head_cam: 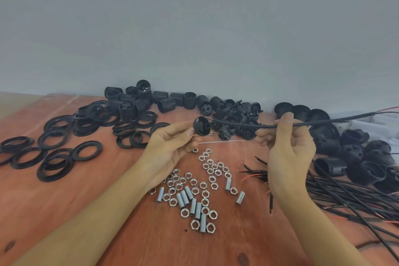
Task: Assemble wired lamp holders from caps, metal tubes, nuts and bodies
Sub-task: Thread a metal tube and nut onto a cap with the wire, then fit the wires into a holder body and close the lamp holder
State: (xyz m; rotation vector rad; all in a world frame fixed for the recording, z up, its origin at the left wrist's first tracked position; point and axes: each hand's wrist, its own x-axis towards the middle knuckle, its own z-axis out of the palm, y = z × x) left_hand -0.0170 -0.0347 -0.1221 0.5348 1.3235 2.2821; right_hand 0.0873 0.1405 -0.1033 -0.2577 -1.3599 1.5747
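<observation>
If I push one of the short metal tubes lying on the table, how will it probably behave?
The metal tubes are round and lie on their sides, so a sideways push would probably roll one on the flat table. The threaded surface likely offers some grip. Being metal, they should stay rigid.

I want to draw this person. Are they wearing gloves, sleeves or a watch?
No. The left hand and right hand are bare: no gloves, rings or watch. The left forearm and right forearm are bare too; no sleeve shows.
</observation>
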